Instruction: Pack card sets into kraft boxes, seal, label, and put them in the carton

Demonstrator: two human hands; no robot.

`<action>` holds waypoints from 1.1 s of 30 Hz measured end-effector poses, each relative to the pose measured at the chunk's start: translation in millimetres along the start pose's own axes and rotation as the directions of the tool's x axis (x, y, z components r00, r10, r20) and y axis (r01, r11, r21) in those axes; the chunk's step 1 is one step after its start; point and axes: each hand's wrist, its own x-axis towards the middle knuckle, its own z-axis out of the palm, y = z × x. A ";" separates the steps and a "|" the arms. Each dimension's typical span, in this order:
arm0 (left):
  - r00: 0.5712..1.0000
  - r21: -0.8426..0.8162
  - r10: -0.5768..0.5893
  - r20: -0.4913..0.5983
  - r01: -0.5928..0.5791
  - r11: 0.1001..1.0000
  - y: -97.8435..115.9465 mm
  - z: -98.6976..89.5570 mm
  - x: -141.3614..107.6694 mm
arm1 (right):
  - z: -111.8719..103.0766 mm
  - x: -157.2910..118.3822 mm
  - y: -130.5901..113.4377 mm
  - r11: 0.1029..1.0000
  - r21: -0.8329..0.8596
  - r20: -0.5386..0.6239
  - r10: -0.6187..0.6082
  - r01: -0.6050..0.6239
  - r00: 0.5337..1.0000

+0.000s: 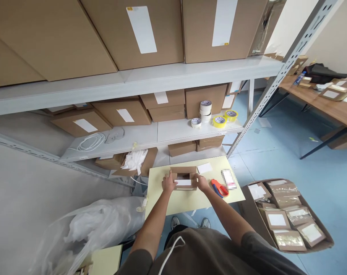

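A small brown cardboard box (177, 187) with a white label on its near side stands on the pale yellow tabletop (159, 204), its top flaps raised. My left hand (169, 182) grips the box at its left end, fingers on the side and flap edge. At the opposite end my right hand (201, 182) is closed on the right side of the same box. What lies inside the box is too dark to make out. Right of my right hand lies a red and blue tape dispenser (220, 189). A white paper slip (204, 168) rests just behind the box.
Metal shelving (176, 133) with cartons rises in front, holding white tape rolls (205, 108) and yellow tape rolls (219, 121). A large carton (319, 221) of taped boxes stands on the floor at right. Plastic wrap (104, 221) bulges at left. A blurred flat item (229, 178) lies on the tabletop.
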 end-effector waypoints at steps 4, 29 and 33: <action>0.990 0.045 0.137 -0.015 -0.136 0.990 8.7 -1.8 17.7 | -2.4 8.8 -10.9 0.987 -0.148 -0.059 0.054 -0.063 0.997; 0.862 0.075 0.504 -0.049 -0.500 0.863 -33.0 59.3 7.9 | 23.5 -32.7 -27.9 0.934 -0.295 -0.182 0.154 -0.204 0.971; 0.860 0.037 0.509 -0.029 -0.508 0.861 -12.9 64.2 5.4 | -12.1 -47.9 2.6 0.934 -0.227 -0.292 0.206 -0.277 0.934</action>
